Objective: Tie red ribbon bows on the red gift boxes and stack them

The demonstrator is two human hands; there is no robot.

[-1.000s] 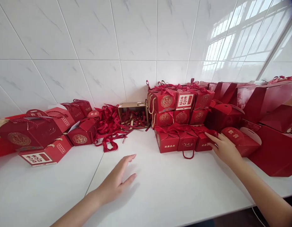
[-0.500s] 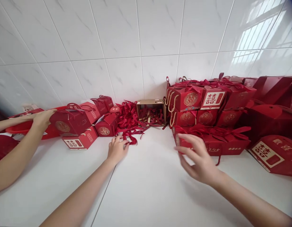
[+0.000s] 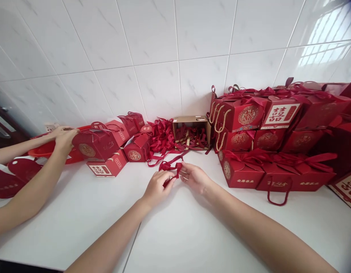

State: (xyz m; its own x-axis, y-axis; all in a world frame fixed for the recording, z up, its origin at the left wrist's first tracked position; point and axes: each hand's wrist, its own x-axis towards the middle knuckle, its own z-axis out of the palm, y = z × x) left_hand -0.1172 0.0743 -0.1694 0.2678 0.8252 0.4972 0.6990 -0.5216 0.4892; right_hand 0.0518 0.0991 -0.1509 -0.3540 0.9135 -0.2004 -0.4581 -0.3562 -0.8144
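Both hands have come together since the last frame: the right hand (image 3: 197, 180), then beside the tied boxes (image 3: 240, 174), now meets the left hand (image 3: 159, 187) at a red ribbon (image 3: 178, 167). That ribbon lies looped between them, in front of the carton (image 3: 189, 120) that stands on its side near the back edge of the bench (image 3: 169, 235). Left thumb and fingers pinch it; the right fingertips reach it, fingers slightly curled, though I cannot tell whether they grip.

It should handle as light, soft and limp, perhaps slippery, hard to damage but quick to twist or snag; a pinch near each end looks surest.

White and smooth, the bench has a seam (image 3: 132, 246) running from its near edge toward the back. More ribbon lies heaped (image 3: 162, 134) left of the carton. Toward the left end, another person's hands (image 3: 64, 140) are near a red tub (image 3: 40, 149). Behind rises a wall (image 3: 152, 30) of pale veined tiles, a window's reflection (image 3: 325, 30) at upper right.
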